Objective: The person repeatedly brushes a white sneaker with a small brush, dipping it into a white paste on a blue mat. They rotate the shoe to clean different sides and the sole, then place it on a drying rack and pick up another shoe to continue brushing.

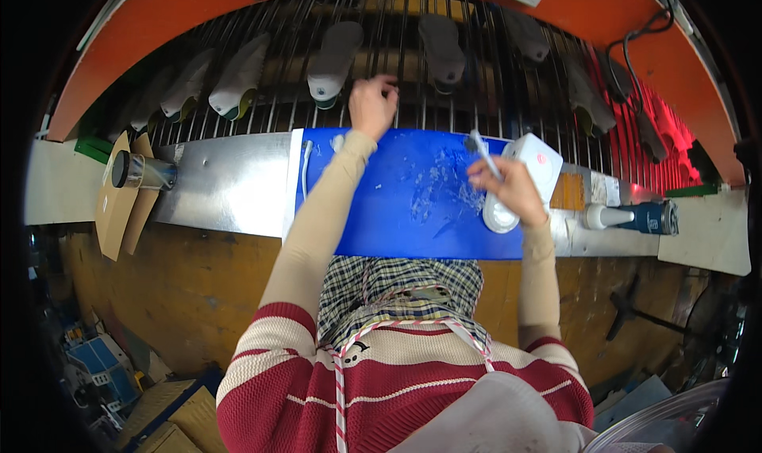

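My left hand (373, 104) reaches past the blue mat (381, 207) onto the metal wire rack (262, 64), fingers curled close to a grey shoe sole (333, 52); whether it grips anything is unclear. My right hand (512, 187) holds a thin white brush (482, 153) over a round white container (498, 215) on the mat's right end. Several more grey shoe soles (441, 47) lie along the rack. Dried glue smears mark the mat's middle.
A white box (538, 161) stands behind my right hand. A dark blue bottle with a white nozzle (635, 216) lies on the right. A metal cylinder (143, 171) and cardboard pieces (119, 203) sit on the left of the steel bench (230, 183).
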Tool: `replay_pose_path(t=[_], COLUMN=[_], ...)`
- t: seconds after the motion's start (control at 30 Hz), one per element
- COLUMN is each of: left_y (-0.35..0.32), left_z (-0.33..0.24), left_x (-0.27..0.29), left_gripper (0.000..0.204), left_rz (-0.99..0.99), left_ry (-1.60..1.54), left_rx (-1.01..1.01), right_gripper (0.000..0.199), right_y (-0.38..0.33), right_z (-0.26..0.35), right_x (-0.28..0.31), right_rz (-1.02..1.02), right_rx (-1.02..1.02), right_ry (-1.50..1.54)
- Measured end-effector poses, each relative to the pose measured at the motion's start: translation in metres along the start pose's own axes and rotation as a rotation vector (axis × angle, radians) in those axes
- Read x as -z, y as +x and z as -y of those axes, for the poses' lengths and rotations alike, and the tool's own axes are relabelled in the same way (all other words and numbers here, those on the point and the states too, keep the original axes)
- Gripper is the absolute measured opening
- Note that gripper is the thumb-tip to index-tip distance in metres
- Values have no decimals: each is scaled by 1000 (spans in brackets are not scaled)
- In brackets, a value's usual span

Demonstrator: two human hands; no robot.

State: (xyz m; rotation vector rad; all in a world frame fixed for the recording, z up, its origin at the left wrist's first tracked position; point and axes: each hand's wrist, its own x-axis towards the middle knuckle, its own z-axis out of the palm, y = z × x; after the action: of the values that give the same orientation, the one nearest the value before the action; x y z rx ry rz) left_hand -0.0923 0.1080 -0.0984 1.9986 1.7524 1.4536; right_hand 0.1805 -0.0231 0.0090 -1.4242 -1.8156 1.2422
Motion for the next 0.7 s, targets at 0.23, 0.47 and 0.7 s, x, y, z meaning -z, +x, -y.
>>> replay_pose_path(t=[0.23,0.47,0.7], left_y=[117,129,19], left_z=[104,160,103], left_x=[5,25,144], left_gripper=[55,49,51], left_rz=[466,809,45], left_ry=[598,511,-1494], left_rx=[224,116,745], right_gripper=[16,38,55], right_y=[-51,-57,-34], right_z=[2,1,-12], right_x=[-49,-92,-120], right_rz=[-18,175,330], right_rx=[-225,-221,-419], right_ry=[240,434,1005])
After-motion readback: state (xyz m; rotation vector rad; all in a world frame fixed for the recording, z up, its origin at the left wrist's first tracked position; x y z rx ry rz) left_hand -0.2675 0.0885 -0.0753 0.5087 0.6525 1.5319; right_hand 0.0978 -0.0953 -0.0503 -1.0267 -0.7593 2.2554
